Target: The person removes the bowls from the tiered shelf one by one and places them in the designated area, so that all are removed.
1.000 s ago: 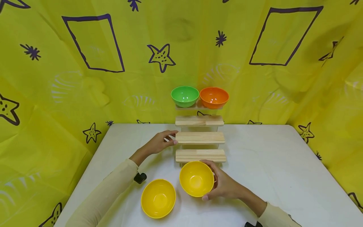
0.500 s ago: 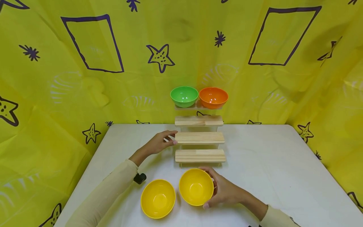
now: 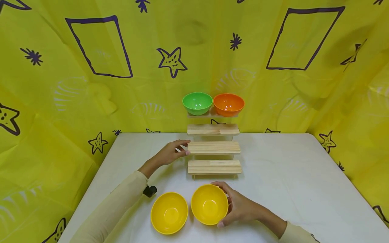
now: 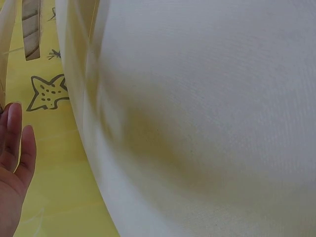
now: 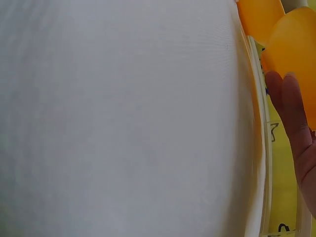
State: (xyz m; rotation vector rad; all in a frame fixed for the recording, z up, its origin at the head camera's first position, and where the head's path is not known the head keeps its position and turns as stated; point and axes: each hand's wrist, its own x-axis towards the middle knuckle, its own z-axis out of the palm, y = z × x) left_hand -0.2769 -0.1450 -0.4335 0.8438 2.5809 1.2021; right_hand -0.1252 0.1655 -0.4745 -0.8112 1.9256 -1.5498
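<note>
My right hand [image 3: 241, 206] holds a yellow bowl [image 3: 209, 204] by its right side, thumb at the near rim and fingers at the far side. In the right wrist view, fingers [image 5: 291, 106] lie along that bowl's wall [image 5: 292, 52]. A second yellow bowl [image 3: 169, 213] sits upright on the table just left of it. Farther back, my left hand [image 3: 170, 154] grips the left end of one step of a wooden tiered stand [image 3: 214, 147], thumb and fingertips at its corners. Only part of the left hand [image 4: 15, 168] shows in the left wrist view.
A green bowl [image 3: 197, 103] and an orange bowl [image 3: 229, 104] stand side by side on the stand's top step. The white table [image 3: 282, 175] backs onto a yellow curtain [image 3: 206, 60] with drawn stars, which also hangs at both sides.
My right hand has drawn the yellow bowl back from the stand's lowest step, toward the near edge, beside the other yellow bowl. The left hand has kept its place on the stand.
</note>
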